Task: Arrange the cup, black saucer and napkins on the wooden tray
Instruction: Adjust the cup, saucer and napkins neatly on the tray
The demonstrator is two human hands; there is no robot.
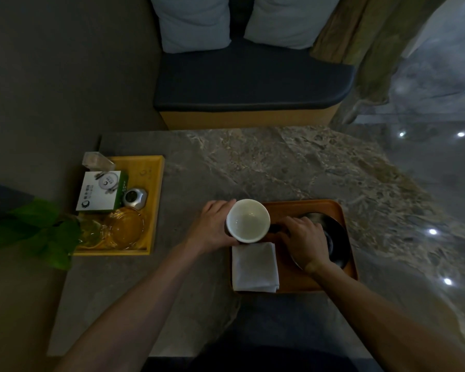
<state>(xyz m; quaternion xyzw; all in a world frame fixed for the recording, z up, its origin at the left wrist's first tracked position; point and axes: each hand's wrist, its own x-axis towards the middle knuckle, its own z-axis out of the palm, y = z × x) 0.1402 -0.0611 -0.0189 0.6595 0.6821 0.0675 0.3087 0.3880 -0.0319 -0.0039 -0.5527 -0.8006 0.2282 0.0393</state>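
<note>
With one black saucer [336, 237] and one folded stack of napkins [254, 267] already on the wooden tray [333, 208], only the one cup [248, 220] seems unplaced, held at the tray's left edge by the curled left hand [212, 226] while the right hand [304, 242] rests on the saucer.

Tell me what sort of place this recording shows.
Probably a hotel room or lounge: a marble table holds a yellow amenity tray with a tea box and glass cups, facing a cushioned bench with two pillows.
</note>
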